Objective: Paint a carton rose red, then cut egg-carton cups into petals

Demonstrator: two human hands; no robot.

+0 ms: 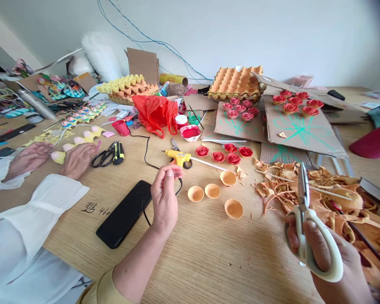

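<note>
My right hand (345,261) grips a pair of white-handled scissors (304,194), fingers through the loops and blades together, pointing up. Over the table, my left hand (165,198) is closed with thumb against fingers; anything pinched there is hidden or too small to name. Right of it lie small orange egg-carton cups (234,209), two of them side by side (195,194) and another stacked (228,178). A yellow glue gun (178,157) rests just beyond my left hand. Red paper-pulp roses (218,157) sit behind the cups. Orange carton scraps (285,190) are heaped beside the scissors.
A black phone (125,214) with a cable lies left of my forearm. At the left, a co-worker's hands (79,160) handle a painted carton strip (68,147). Further back stand a red paint bowl (190,133), a red plastic bag (155,114), egg trays (236,82) and cardboard with roses (304,126).
</note>
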